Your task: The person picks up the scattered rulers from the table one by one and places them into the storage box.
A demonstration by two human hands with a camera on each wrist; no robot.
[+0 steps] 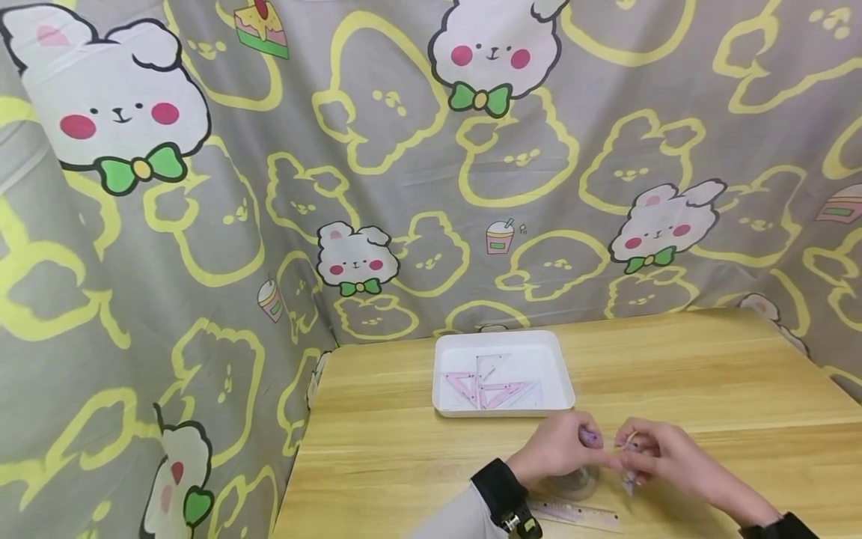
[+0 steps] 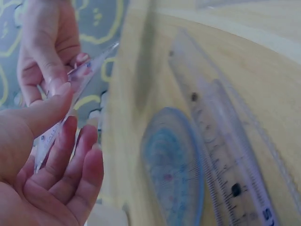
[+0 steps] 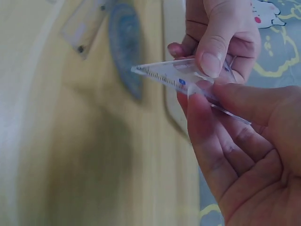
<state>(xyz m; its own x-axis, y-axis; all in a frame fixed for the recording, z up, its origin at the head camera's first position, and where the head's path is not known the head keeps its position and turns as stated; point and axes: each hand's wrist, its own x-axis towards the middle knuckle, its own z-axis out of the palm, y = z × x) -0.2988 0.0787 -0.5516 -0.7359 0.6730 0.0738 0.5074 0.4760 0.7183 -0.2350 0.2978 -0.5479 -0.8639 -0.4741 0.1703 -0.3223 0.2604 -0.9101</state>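
Both hands are raised close together over the table, pinching one clear triangular set square (image 3: 164, 79) between them. My left hand (image 1: 562, 445) has its thumb on one face and fingers behind it. On the other side, my right hand (image 1: 673, 458) grips it between thumb and fingertips. Fine scale marks run along one edge of the set square, which is tilted in both wrist views. Below the left hand lie a clear blue-tinted protractor (image 2: 171, 165) and a clear straight ruler (image 1: 586, 516). The fingers partly hide the set square in the head view.
A white tray (image 1: 441, 359) stands at the back of the wooden table (image 1: 370, 442), holding several pink and clear set squares (image 1: 501, 393). A grey patterned curtain (image 1: 417, 187) hangs behind and to the left. Black straps circle both wrists.
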